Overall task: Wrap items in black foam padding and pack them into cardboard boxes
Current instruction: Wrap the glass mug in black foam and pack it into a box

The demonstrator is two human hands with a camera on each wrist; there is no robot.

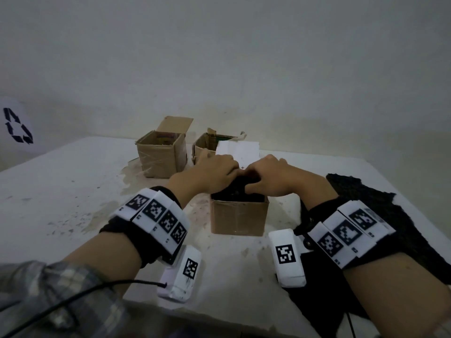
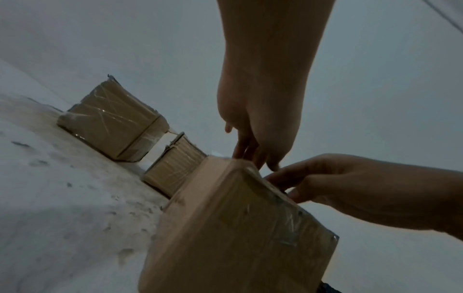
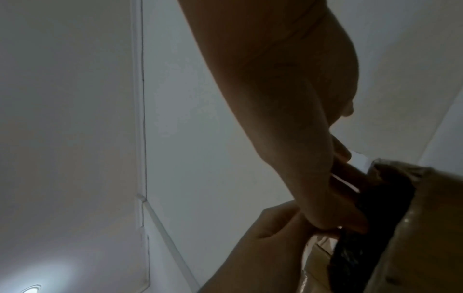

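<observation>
— Cardboard, that nearest box; what sits in its mouth?

— Black foam padding, bunched and filling the open top, rising a little above the rim. Both hands are on it.

— How do the hands lie?

— Left hand comes over the far left corner, fingers bent down into the foam. Right hand meets it from the other side, fingers curled and pinching the foam just beside the left fingertips. From the right wrist view the foam hangs dark against the box wall under both hands.

— Anything wrapped inside?

— Cannot tell; the foam hides it.

— What lies beyond the hands?

— Two more taped cardboard boxes, open-topped, just past the left hand, and a white box directly behind the knuckles. Under the right forearm a loose black foam sheet spreads over the white table.
</observation>
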